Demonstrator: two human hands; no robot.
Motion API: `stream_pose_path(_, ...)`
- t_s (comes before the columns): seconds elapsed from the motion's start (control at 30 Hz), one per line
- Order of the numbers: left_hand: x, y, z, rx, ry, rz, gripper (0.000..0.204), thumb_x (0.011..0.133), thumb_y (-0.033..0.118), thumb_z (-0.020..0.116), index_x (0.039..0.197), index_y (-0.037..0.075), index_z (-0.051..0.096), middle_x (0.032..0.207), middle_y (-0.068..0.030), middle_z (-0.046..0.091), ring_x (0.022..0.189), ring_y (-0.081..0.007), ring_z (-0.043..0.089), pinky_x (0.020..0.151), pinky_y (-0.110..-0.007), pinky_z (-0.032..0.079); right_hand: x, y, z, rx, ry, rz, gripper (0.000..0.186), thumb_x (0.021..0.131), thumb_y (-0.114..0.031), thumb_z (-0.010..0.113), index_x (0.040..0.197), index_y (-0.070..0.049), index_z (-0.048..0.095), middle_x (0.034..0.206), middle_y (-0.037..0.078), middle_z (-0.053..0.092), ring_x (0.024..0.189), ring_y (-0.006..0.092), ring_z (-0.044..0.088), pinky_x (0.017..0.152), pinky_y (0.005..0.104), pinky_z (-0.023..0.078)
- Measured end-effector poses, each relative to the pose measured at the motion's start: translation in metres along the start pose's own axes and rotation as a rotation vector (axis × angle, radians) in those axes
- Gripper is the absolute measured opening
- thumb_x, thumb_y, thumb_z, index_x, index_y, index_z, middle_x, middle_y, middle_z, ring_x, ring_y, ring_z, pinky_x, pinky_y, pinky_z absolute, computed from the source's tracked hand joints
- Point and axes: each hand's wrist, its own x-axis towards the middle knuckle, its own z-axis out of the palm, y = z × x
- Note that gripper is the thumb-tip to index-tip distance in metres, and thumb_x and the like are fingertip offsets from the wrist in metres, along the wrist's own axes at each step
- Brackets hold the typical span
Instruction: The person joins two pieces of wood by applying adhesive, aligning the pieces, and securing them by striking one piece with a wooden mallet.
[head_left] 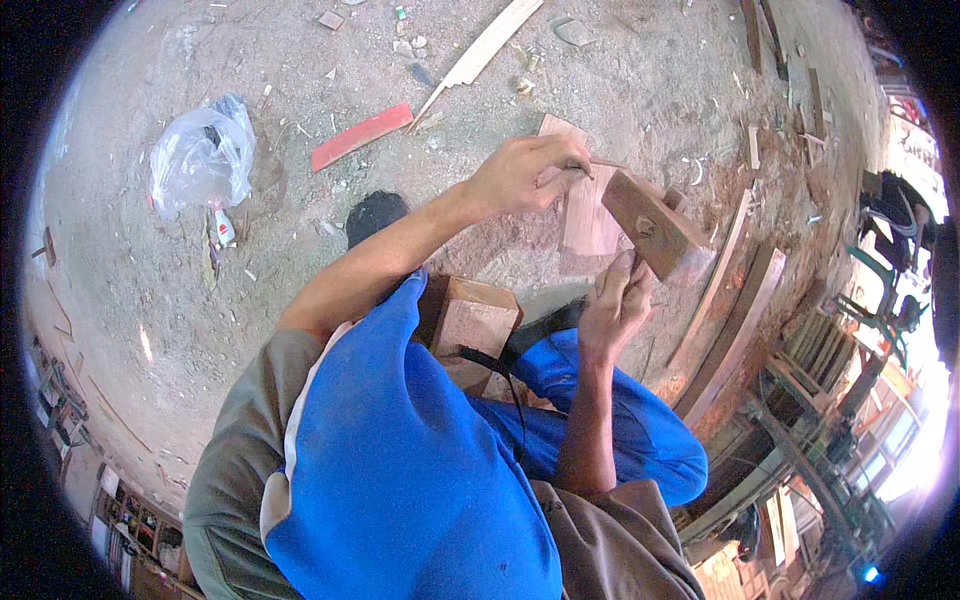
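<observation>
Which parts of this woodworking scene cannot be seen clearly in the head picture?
- Head view: the thin pencil-like tool in the left hand is too small to identify.
- Head view: the right hand covers the lower end of the brown wooden block, so its grip is unclear.
- Head view: the reddish flat wooden board is partly hidden by both hands.

A flat reddish-brown board (590, 215) lies on the dusty ground, pale and worn on its face. A thin pencil-like stick (603, 162) rests point-down at its upper edge. Just right of it, a chunky wooden block with a metal screw (655, 228) sits tilted, overlapping the board's right side.
</observation>
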Motion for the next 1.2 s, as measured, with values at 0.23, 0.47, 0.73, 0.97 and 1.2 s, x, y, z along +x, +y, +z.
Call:
stream_pose_path(0.23,-0.01,0.007,0.019,0.099,0.047,0.035,0.024,0.084,0.017,0.078,0.104,0.006,0.068,0.103,-0.011,0.074,0.096,-0.0308,0.072,0.082,-0.04,0.057,-0.008,0.02,0.012,0.034,-0.007,0.126,0.014,0.109,-0.023,0.052,0.104,-0.01,0.055,0.072,-0.008,0.04,0.057,0.0,0.035,0.048,0.0182,0.028)
stream_pose_path(0.47,0.0,0.0,0.012,0.055,-0.1,-0.038,0.03,0.089,0.007,0.071,0.119,0.005,0.071,0.112,-0.0108,0.076,0.103,-0.0271,0.074,0.091,-0.039,0.057,0.005,0.014,0.019,-0.006,-0.007,0.032,0.016,0.109,-0.022,0.053,0.112,-0.006,0.055,0.072,-0.009,0.039,0.058,0.0003,0.035,0.049,0.0191,0.028)
stream_pose_path(0.73,0.013,0.002,0.011,-0.034,-0.023,-0.175,0.021,0.089,0.008,0.071,0.11,0.005,0.072,0.1,-0.0119,0.076,0.087,-0.0261,0.076,0.075,-0.036,0.059,0.028,-0.003,0.022,0.193,-0.017,0.164,0.031,0.108,-0.029,0.054,0.09,-0.004,0.055,0.067,-0.004,0.046,0.061,0.0055,0.039,0.053,0.0259,0.034)
stream_pose_path(0.97,0.016,0.0,0.02,-0.069,0.123,-0.164,0.017,0.09,0.009,0.068,0.106,0.004,0.071,0.092,-0.015,0.075,0.08,-0.0285,0.075,0.068,-0.038,0.059,0.033,-0.002,0.027,0.236,-0.042,0.239,0.032,0.108,-0.028,0.054,0.087,-0.004,0.053,0.07,-0.004,0.048,0.063,0.0059,0.04,0.055,0.026,0.035)
stream_pose_path(1.2,0.019,-0.002,0.022,0.023,0.093,-0.233,0.017,0.092,0.009,0.066,0.108,0.004,0.07,0.09,-0.0162,0.074,0.079,-0.0301,0.075,0.068,-0.038,0.059,0.039,-0.014,0.04,0.078,0.002,0.173,0.032,0.108,-0.027,0.053,0.098,0.003,0.059,0.08,0.002,0.054,0.077,0.009,0.046,0.068,0.0294,0.042)
